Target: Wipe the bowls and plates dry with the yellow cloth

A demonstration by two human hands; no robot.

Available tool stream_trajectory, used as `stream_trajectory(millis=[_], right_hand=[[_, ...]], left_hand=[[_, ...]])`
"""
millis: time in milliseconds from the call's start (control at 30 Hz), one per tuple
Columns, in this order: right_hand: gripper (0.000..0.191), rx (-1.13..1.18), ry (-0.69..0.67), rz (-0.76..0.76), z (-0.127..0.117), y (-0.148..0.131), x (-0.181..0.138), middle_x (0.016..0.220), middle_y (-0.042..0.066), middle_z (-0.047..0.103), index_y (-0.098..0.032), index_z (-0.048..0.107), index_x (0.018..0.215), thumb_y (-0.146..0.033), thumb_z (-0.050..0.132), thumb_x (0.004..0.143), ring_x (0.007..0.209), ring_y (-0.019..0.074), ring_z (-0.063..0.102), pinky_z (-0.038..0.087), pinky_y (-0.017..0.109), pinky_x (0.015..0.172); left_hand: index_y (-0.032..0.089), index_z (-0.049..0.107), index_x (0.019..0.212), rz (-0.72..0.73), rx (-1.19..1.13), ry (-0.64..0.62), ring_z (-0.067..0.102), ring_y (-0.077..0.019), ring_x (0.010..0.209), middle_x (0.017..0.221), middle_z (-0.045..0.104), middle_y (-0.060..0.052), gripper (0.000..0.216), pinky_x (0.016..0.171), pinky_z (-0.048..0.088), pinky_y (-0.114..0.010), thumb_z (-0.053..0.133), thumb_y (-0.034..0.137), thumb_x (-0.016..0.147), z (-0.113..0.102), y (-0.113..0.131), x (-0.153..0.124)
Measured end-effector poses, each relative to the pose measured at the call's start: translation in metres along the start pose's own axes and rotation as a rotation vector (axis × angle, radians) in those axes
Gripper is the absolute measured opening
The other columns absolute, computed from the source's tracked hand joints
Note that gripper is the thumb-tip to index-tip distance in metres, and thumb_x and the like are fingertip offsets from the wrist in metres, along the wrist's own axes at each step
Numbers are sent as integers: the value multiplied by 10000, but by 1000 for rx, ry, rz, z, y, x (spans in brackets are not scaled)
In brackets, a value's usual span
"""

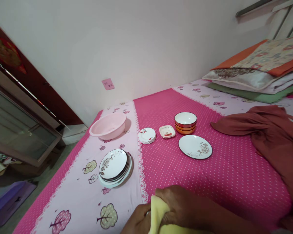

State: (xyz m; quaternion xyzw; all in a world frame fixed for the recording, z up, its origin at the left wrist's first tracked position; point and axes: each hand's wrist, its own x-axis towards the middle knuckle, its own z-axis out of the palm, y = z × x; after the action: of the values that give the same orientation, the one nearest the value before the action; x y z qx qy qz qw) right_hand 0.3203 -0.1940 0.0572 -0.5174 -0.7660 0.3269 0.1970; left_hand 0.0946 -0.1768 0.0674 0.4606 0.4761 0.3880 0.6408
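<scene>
Both hands meet at the bottom edge over a pink bed sheet. My right hand (177,204) is closed around a yellow cloth (157,216). My left hand (136,222) lies against the same cloth from the left and grips it too. A stack of white flower-patterned plates (114,167) sits nearest, up and to the left. A single white plate (195,147) lies farther off, with stacked orange bowls (185,123) behind it. A stack of small white saucers (147,135) and a small square dish (167,131) sit between them.
A pink plastic basin (107,125) stands at the far left of the bed (234,169). A rust-brown garment (271,139) lies crumpled on the right. Folded bedding (256,78) is piled at the back right. The floor and a cabinet (19,130) lie to the left.
</scene>
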Motion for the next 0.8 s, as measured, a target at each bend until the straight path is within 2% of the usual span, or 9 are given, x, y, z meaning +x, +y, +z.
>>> stream_trajectory(millis=[100,200,300,400,500,567,667,733,800], right_hand=[[353,72,33,8,-12,0,1,905,30,771,-219,724,992,-508,817,811,773,220,677,360,272,632],[366,229,52,44,-22,4,0,917,25,784,-213,746,984,-487,856,769,803,227,697,443,278,675],[361,568,20,91,-25,11,-2,1029,36,815,-215,768,1087,-394,832,780,907,254,748,543,299,742],[435,929,47,137,-16,11,-4,1091,67,822,-203,768,1169,-410,810,789,1021,309,770,609,368,832],[478,1188,215,166,2,3,-4,1053,94,826,-198,764,1163,-454,834,765,997,332,787,631,436,877],[528,1310,342,161,16,-3,-5,1086,113,818,-206,736,1215,-477,833,772,990,337,791,633,470,905],[630,1428,399,184,26,-3,-7,1163,139,798,-203,670,1315,-510,828,789,1040,348,779,613,505,962],[657,1429,375,194,22,5,-11,1153,145,798,-186,659,1326,-519,835,787,1031,350,778,605,513,968],[617,1335,323,162,11,15,-16,1109,135,806,-170,696,1278,-523,835,791,1009,344,777,607,494,943]], left_hand=[[272,832,999,-70,261,-31,695,-391,1147,1086,814,-117,417,1039,527,-439,809,602,746,4,7,-1],[208,826,1026,-180,281,21,673,-400,1198,1163,797,-135,464,1030,538,-466,782,606,794,7,14,-2],[197,809,1045,-133,231,240,643,-389,1266,1230,781,-127,460,1080,510,-448,810,574,783,9,18,1],[201,773,1113,-125,129,421,618,-374,1326,1303,754,-123,497,1105,501,-450,736,616,841,11,16,5],[220,733,1185,-126,163,533,553,-363,1412,1405,701,-118,499,1172,447,-452,662,619,895,15,5,8],[240,710,1249,-101,213,591,480,-357,1481,1484,649,-107,473,1230,375,-448,683,551,893,18,-8,8],[274,698,1316,-77,156,550,422,-354,1523,1494,648,-81,502,1243,362,-437,717,493,865,22,-26,6],[263,691,1354,-89,12,412,476,-374,1484,1450,682,-97,556,1194,435,-458,702,536,870,26,-30,6],[241,693,1369,-101,-111,279,558,-393,1411,1416,700,-130,607,1136,493,-481,715,569,858,28,-26,6]])
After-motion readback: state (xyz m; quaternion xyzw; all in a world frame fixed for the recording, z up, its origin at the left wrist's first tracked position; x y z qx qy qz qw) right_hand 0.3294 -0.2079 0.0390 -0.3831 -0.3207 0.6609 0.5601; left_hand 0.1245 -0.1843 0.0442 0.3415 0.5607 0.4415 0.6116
